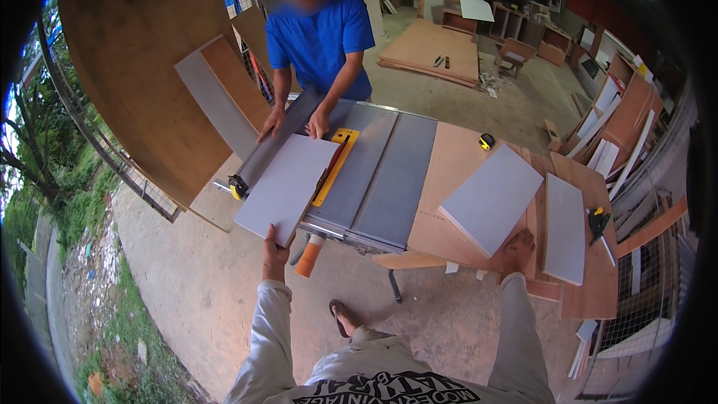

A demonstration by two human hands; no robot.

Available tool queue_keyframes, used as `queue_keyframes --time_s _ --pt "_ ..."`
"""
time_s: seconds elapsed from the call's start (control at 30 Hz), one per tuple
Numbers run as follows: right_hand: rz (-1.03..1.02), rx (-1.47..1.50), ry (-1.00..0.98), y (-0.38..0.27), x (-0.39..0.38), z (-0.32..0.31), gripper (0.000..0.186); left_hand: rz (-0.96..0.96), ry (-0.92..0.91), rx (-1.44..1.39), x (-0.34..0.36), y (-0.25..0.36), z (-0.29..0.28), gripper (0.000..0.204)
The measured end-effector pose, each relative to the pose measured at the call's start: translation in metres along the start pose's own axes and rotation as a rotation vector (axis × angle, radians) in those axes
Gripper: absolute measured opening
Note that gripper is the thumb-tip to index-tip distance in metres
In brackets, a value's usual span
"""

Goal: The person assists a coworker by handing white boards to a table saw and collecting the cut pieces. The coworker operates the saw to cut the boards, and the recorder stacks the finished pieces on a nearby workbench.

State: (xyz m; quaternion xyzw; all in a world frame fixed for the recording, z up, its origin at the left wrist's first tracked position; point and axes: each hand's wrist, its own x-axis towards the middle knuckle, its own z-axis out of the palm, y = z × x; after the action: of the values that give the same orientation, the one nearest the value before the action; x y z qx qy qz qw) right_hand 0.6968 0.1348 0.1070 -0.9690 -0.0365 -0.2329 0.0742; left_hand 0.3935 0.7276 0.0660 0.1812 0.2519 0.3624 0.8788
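The left hand (274, 253) pinches the near edge of a white panel (288, 179) lying on the left of a table saw (370, 153), a blue-shirted co-worker (321, 37) at the far side; the right hand (517, 251), its grip impossible to tell, is just beside stacked white boards (493, 198) at right.

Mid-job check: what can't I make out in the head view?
Head view:
- Left hand: some fingers hidden by the pale panel.
- Right hand: contact with the pale stack too small to judge.
- Co-worker: legs hidden by the table.
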Motion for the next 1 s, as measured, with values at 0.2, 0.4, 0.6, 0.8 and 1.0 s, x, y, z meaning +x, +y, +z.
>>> queue_keyframes --time_s 0.2,0.4,0.6,0.8,1.0 --pt "0.014 -0.008 0.013 0.007 0.0 0.005 0.037 0.001 0.058 0.006 -0.021 0.002 0.002 0.038" --pt "-0.013 -0.018 0.036 0.002 0.001 0.001 0.037 0.03 0.014 -0.013 -0.03 0.009 -0.013 0.038" --pt "0.003 -0.017 0.044 0.004 0.0 0.003 0.037 0.018 0.03 -0.034 -0.042 0.014 -0.027 0.043" --pt "-0.009 0.0 0.07 0.004 0.0 0.007 0.035 0.042 0.007 -0.022 -0.057 0.022 -0.04 0.042" --pt "-0.018 0.029 0.084 0.007 -0.001 0.01 0.034 0.026 0.047 -0.033 -0.07 0.03 -0.055 0.042"
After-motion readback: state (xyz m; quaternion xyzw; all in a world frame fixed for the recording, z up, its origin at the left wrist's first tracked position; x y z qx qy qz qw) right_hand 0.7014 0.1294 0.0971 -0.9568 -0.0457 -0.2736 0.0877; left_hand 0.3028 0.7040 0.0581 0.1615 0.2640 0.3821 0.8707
